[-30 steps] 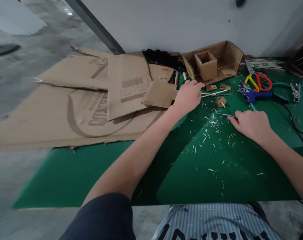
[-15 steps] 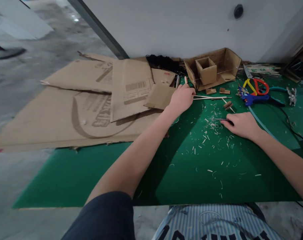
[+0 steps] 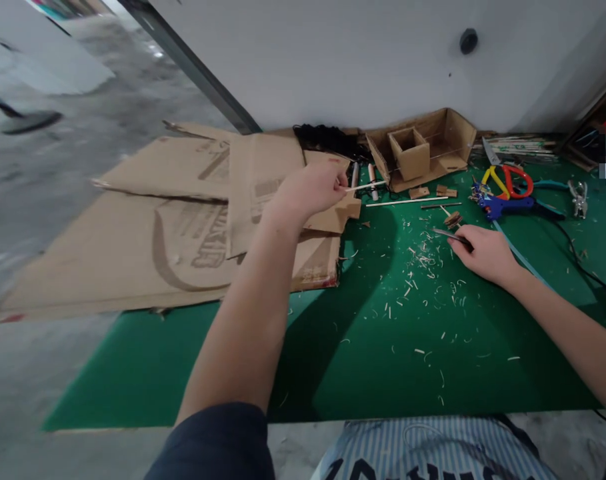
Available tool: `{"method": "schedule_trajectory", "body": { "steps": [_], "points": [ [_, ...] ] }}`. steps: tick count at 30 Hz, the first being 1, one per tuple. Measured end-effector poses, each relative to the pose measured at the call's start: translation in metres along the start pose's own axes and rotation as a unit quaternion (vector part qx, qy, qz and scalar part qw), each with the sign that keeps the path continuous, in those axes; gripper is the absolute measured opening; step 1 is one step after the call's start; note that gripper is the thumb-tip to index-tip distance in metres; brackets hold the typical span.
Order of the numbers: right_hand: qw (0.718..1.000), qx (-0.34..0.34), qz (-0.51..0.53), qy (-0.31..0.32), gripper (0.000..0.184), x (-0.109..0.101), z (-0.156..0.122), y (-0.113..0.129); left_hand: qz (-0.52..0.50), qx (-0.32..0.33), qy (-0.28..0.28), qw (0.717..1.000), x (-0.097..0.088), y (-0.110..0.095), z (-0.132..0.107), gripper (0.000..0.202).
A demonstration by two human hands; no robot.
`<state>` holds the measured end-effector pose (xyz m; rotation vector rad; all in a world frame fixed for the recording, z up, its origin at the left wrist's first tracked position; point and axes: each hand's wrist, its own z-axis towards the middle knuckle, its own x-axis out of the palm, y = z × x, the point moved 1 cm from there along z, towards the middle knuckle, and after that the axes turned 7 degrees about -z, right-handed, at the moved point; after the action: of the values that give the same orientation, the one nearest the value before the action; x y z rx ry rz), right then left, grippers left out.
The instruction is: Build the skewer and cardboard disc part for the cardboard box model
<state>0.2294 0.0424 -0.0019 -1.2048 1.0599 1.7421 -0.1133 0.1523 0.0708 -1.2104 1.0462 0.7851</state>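
My left hand (image 3: 310, 190) is raised over the flattened cardboard sheets (image 3: 193, 213), its fingers pinched on a thin wooden stick (image 3: 365, 187) that points right. My right hand (image 3: 485, 252) rests on the green mat (image 3: 407, 333), closed on a small metal blade (image 3: 445, 233) whose tip points left. A small cardboard wheel on a stick (image 3: 453, 219) lies just beyond the blade. Another long stick (image 3: 407, 201) lies on the mat between my hands. Wood shavings (image 3: 423, 267) are scattered in front of my right hand.
An open cardboard box model (image 3: 420, 150) stands at the back by the wall. Red and yellow scissors (image 3: 513, 179), a blue tool (image 3: 503, 203) and metal pliers (image 3: 577, 195) lie at the back right. A black cable (image 3: 580, 257) runs along the right side.
My left hand has lifted a thin stick off the mat and drawn it left over the cardboard. My right hand has stayed on the mat with the blade.
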Motion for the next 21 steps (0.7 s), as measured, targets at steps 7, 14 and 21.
{"method": "schedule_trajectory", "body": {
  "steps": [7,14,21],
  "points": [
    [1.0,0.004,0.003,0.009,0.028,0.001,0.0,-0.001,0.026,-0.059,-0.009,0.998,-0.024,-0.001,-0.011,0.011],
    [0.999,0.021,0.03,-0.026,0.03,0.001,-0.001,-0.003,0.068,-0.101,-0.048,0.991,0.036,-0.032,0.009,0.021],
    [0.985,0.07,0.113,-0.112,0.039,-0.006,0.001,-0.008,-0.001,-0.085,-0.101,0.991,0.017,-0.054,-0.003,0.029]
  ]
}}
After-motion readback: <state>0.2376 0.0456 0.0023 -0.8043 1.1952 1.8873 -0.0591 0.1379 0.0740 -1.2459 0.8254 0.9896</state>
